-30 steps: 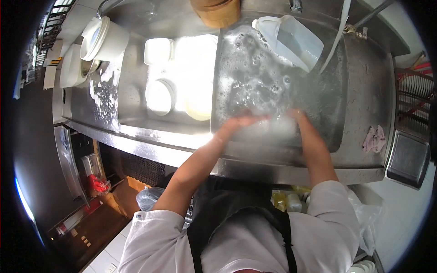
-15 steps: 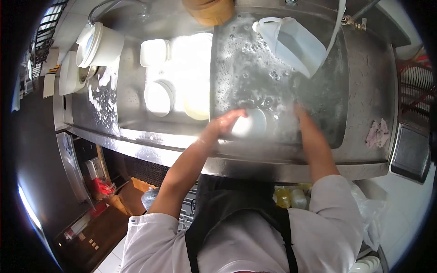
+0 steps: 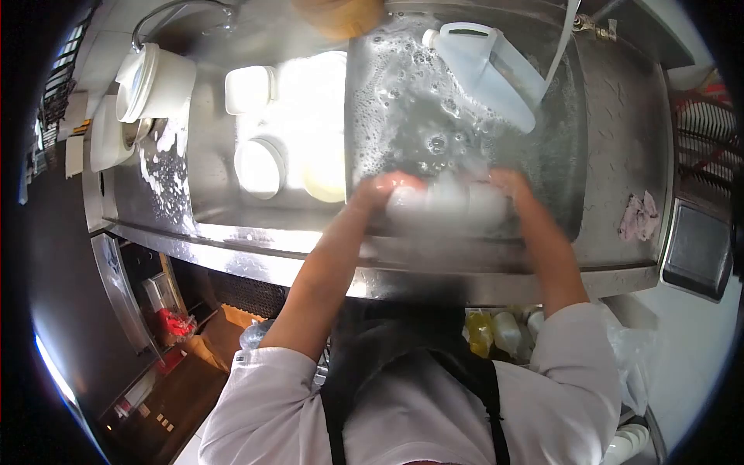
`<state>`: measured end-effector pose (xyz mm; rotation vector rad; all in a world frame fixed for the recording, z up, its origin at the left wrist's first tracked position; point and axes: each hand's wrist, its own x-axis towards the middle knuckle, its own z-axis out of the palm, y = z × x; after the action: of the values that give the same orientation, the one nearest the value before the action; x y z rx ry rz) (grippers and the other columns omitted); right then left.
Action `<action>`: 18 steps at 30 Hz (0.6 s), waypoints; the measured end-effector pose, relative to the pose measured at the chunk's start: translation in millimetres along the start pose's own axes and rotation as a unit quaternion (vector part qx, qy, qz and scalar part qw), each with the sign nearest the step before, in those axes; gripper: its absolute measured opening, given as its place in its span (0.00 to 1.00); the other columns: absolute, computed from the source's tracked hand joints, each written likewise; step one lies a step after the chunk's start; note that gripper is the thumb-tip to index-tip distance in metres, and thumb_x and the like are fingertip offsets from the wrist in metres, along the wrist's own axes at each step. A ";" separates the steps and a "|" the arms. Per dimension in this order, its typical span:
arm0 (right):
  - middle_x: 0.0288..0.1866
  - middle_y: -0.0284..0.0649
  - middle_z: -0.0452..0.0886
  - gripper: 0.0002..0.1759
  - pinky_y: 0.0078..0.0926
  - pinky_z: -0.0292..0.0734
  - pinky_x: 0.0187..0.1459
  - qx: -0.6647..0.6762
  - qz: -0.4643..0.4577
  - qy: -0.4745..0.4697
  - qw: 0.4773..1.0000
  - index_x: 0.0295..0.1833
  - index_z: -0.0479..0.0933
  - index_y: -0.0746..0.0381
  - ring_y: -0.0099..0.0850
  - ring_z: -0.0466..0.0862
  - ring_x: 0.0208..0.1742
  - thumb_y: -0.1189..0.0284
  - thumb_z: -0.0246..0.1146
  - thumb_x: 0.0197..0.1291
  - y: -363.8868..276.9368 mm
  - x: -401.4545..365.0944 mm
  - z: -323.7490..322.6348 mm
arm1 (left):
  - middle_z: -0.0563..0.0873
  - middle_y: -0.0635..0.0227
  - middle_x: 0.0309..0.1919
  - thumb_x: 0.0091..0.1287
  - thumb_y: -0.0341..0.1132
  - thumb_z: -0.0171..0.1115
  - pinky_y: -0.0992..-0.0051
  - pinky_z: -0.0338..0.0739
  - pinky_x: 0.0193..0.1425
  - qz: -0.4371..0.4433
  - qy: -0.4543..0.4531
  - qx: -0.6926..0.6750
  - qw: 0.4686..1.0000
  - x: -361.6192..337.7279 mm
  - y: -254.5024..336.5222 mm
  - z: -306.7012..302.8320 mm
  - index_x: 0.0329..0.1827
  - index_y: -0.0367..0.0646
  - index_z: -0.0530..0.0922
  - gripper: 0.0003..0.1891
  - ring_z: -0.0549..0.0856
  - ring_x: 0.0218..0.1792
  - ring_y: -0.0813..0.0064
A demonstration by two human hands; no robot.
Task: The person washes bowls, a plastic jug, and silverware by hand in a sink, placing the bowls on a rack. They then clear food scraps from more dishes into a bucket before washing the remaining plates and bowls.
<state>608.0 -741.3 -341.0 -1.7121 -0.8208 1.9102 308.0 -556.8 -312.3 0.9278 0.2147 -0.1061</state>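
Over the soapy water of the right sink basin, my left hand is closed on a whitish plastic container. My right hand grips the right end of another pale, translucent container. Both containers are smeared by motion and lie side by side between my hands, so their exact shape and whether they touch cannot be made out. Beyond them, a translucent plastic jug with a handle lies on its side in the water.
White tubs and a square container stand in the bright left basin. A white bucket tilts at the far left. A tan tub sits at the back. A pink cloth lies on the right ledge, near a dish rack.
My right hand has come up from the water and now holds a pale container close to my left hand's one. My left hand keeps its container. The view has shifted slightly.
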 end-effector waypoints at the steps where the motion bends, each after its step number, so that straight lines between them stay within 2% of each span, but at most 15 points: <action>1: 0.43 0.35 0.81 0.26 0.22 0.75 0.45 0.018 0.018 -0.024 0.999 0.55 0.75 0.61 0.23 0.79 0.42 0.51 0.57 0.62 -16.2 -5.8 0.8 | 0.81 0.60 0.50 0.62 0.39 0.59 0.72 0.75 0.55 -0.080 0.024 -0.005 0.996 5.9 5.5 0.2 0.54 0.37 0.77 0.20 0.80 0.50 0.73; 3: 0.43 0.35 0.81 0.26 0.22 0.75 0.45 0.063 0.081 -0.060 0.993 0.55 0.75 0.61 0.23 0.79 0.42 0.51 0.57 0.62 -59.5 -24.3 8.2 | 0.82 0.62 0.49 0.62 0.38 0.59 0.72 0.77 0.52 -0.232 0.073 -0.011 0.970 19.6 15.4 -1.2 0.55 0.37 0.76 0.20 0.81 0.48 0.76; 4: 0.46 0.35 0.81 0.27 0.22 0.75 0.47 0.083 0.118 -0.064 0.987 0.56 0.75 0.61 0.23 0.79 0.44 0.51 0.59 0.61 -86.1 -39.4 14.8 | 0.82 0.65 0.50 0.64 0.37 0.58 0.74 0.77 0.51 -0.198 0.066 -0.003 0.978 22.9 12.7 2.5 0.56 0.38 0.76 0.19 0.81 0.48 0.79; 5: 0.49 0.35 0.80 0.27 0.23 0.74 0.49 0.103 0.156 -0.067 0.980 0.56 0.75 0.61 0.23 0.79 0.46 0.52 0.60 0.61 -112.7 -54.5 21.3 | 0.82 0.65 0.50 0.64 0.36 0.58 0.74 0.77 0.51 -0.221 0.059 -0.020 0.973 29.3 18.0 5.9 0.56 0.39 0.76 0.19 0.81 0.47 0.79; 7: 0.53 0.34 0.80 0.28 0.23 0.74 0.51 0.128 0.179 -0.094 0.971 0.58 0.75 0.61 0.23 0.79 0.49 0.52 0.61 0.61 -110.2 -52.8 19.2 | 0.82 0.67 0.49 0.65 0.35 0.57 0.73 0.77 0.51 -0.270 0.046 -0.060 0.960 37.8 28.8 15.0 0.56 0.40 0.76 0.18 0.82 0.46 0.78; 8: 0.54 0.34 0.79 0.29 0.24 0.73 0.52 0.132 0.166 -0.118 0.970 0.59 0.74 0.61 0.23 0.79 0.50 0.51 0.60 0.61 -87.7 -37.3 14.6 | 0.83 0.67 0.48 0.65 0.35 0.58 0.73 0.76 0.51 -0.165 -0.021 0.073 0.983 38.6 12.9 1.9 0.56 0.40 0.76 0.18 0.82 0.46 0.78; 9: 0.54 0.34 0.79 0.30 0.24 0.73 0.52 0.137 0.152 -0.142 0.969 0.59 0.74 0.61 0.23 0.78 0.51 0.50 0.60 0.61 -69.3 -26.2 12.1 | 0.83 0.67 0.48 0.65 0.36 0.58 0.72 0.76 0.52 -0.054 -0.086 0.204 0.974 38.0 -14.9 -25.2 0.56 0.40 0.76 0.18 0.82 0.45 0.78; 11: 0.56 0.35 0.78 0.32 0.25 0.72 0.55 0.149 0.172 -0.151 0.962 0.60 0.73 0.60 0.24 0.77 0.54 0.48 0.60 0.60 -46.4 -14.5 7.5 | 0.83 0.67 0.48 0.64 0.37 0.59 0.72 0.76 0.52 -0.077 -0.055 0.209 0.973 36.5 -22.8 -31.3 0.55 0.40 0.77 0.18 0.82 0.45 0.77; 12: 0.57 0.35 0.77 0.32 0.26 0.71 0.56 0.154 0.181 -0.154 0.959 0.61 0.72 0.60 0.24 0.76 0.55 0.47 0.60 0.59 -42.0 -12.1 4.5 | 0.83 0.67 0.47 0.63 0.38 0.59 0.72 0.76 0.52 -0.210 0.041 0.080 0.973 33.4 -8.4 -12.6 0.55 0.41 0.77 0.18 0.82 0.45 0.77; 14: 0.55 0.38 0.78 0.35 0.25 0.73 0.54 0.149 0.206 -0.152 0.955 0.60 0.72 0.62 0.27 0.78 0.53 0.48 0.64 0.56 -65.0 -28.4 6.0 | 0.83 0.68 0.46 0.62 0.39 0.61 0.72 0.76 0.51 -0.328 0.116 -0.084 0.934 34.3 20.7 9.7 0.54 0.41 0.78 0.18 0.82 0.45 0.76; 16: 0.54 0.40 0.78 0.36 0.25 0.73 0.54 0.155 0.204 -0.154 0.954 0.60 0.71 0.63 0.29 0.79 0.52 0.50 0.67 0.53 -66.9 -36.6 4.9 | 0.84 0.69 0.45 0.61 0.41 0.62 0.73 0.76 0.51 -0.318 0.074 -0.145 0.934 38.1 36.8 16.4 0.52 0.42 0.79 0.18 0.82 0.45 0.76; 18: 0.56 0.41 0.77 0.37 0.26 0.72 0.56 0.169 0.171 -0.154 0.958 0.60 0.70 0.64 0.30 0.77 0.55 0.52 0.69 0.51 -56.8 -39.5 -4.3 | 0.84 0.70 0.44 0.61 0.42 0.62 0.73 0.76 0.49 -0.341 0.059 -0.092 0.934 47.5 37.3 11.2 0.50 0.44 0.80 0.17 0.82 0.44 0.76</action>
<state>614.0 -726.3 -273.6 -1.4364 -0.2740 2.4262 362.6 -543.4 -287.6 0.6393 0.6451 -0.6637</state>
